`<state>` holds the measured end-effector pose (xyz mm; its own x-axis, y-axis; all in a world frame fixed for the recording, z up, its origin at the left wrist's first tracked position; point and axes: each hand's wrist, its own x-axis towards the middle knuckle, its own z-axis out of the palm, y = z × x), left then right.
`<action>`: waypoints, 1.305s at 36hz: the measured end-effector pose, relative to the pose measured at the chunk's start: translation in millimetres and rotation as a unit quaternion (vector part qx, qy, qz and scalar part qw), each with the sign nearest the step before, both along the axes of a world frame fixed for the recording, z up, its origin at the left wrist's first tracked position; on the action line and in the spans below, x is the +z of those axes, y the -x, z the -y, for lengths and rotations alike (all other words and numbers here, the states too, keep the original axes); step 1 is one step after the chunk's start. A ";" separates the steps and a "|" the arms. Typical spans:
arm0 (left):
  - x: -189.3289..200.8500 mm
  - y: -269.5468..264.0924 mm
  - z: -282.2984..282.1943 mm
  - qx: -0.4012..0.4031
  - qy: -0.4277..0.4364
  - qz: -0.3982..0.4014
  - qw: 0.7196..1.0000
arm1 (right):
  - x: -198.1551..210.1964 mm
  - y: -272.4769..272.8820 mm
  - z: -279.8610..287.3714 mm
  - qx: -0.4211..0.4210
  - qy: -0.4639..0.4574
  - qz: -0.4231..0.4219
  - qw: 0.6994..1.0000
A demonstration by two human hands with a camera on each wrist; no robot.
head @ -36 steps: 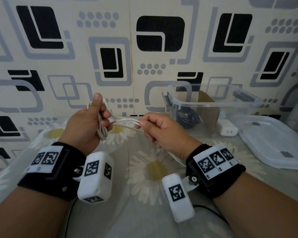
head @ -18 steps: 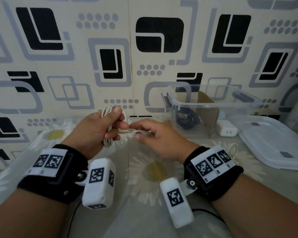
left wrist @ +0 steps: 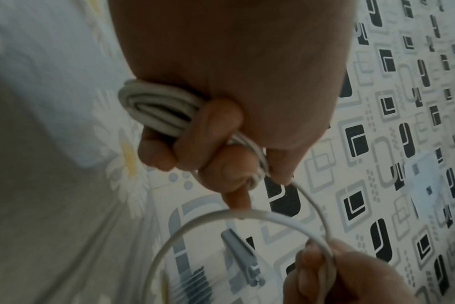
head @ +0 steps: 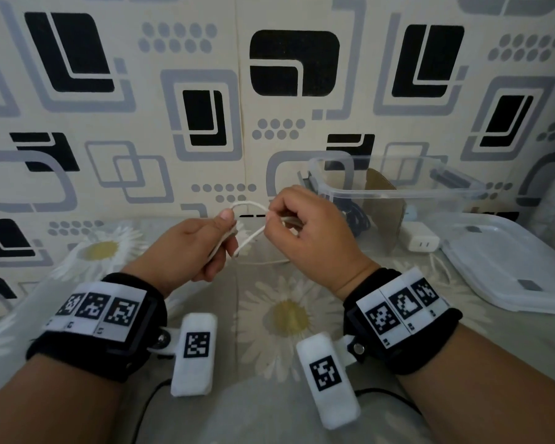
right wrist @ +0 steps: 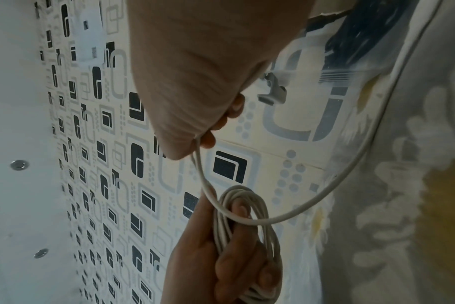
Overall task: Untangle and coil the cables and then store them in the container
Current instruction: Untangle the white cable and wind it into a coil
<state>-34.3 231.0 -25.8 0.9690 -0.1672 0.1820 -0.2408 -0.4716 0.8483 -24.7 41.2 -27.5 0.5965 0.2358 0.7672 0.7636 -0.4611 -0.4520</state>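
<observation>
My left hand (head: 205, 245) grips a bundle of several loops of white cable (left wrist: 159, 109), fingers curled round it. The coil (right wrist: 247, 226) hangs from that hand in the right wrist view. My right hand (head: 302, 232) pinches the free run of the same white cable (head: 249, 241) just right of the left hand, forming a fresh loop (left wrist: 221, 218) between the two hands. The rest of the cable trails down to the flowered cloth (right wrist: 356, 164). The clear plastic container (head: 394, 193) stands behind my right hand, with a dark coiled cable (head: 356, 216) inside.
A brown cardboard piece (head: 385, 200) stands in the container. A white charger block (head: 422, 240) lies beside it, and the container's lid (head: 510, 261) rests at the right. The patterned wall (head: 205, 91) stands close behind. The daisy tablecloth (head: 285, 315) spreads below my wrists.
My right hand has lifted and moved right, drawing a new loop of white cable up over the left thumb. The left hand has turned lower, still holding the coil.
</observation>
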 end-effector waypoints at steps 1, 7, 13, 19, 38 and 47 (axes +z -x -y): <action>0.4 0.2 -0.1 -0.004 0.000 -0.001 1.000 | -0.3 -0.8 0.3 -0.019 -0.005 0.001 1.000; -0.2 -1.0 1.4 -0.004 -0.027 -0.012 1.000 | -1.0 -3.9 0.0 -0.076 -0.023 0.018 0.997; 2.2 1.3 -0.4 -0.065 0.013 -0.059 0.996 | -3.1 -5.7 -0.8 -0.077 -0.030 -0.040 0.996; 5.6 1.4 -3.9 -0.153 0.124 -0.105 0.975 | -3.9 -4.2 0.5 -0.065 0.003 -0.125 0.990; 7.4 -10.5 -12.2 -0.477 0.515 -0.259 0.664 | -5.4 8.3 -8.2 0.072 0.019 -0.281 0.957; 5.0 -14.5 -18.8 -0.435 0.611 -0.213 0.626 | -10.7 2.1 -9.6 0.064 0.098 -0.288 0.950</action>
<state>-19.8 249.8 -20.8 0.6115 -0.6536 0.4460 0.4145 0.7447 0.5231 -26.7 50.8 -38.2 0.8608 0.4404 0.2549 0.4709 -0.4994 -0.7273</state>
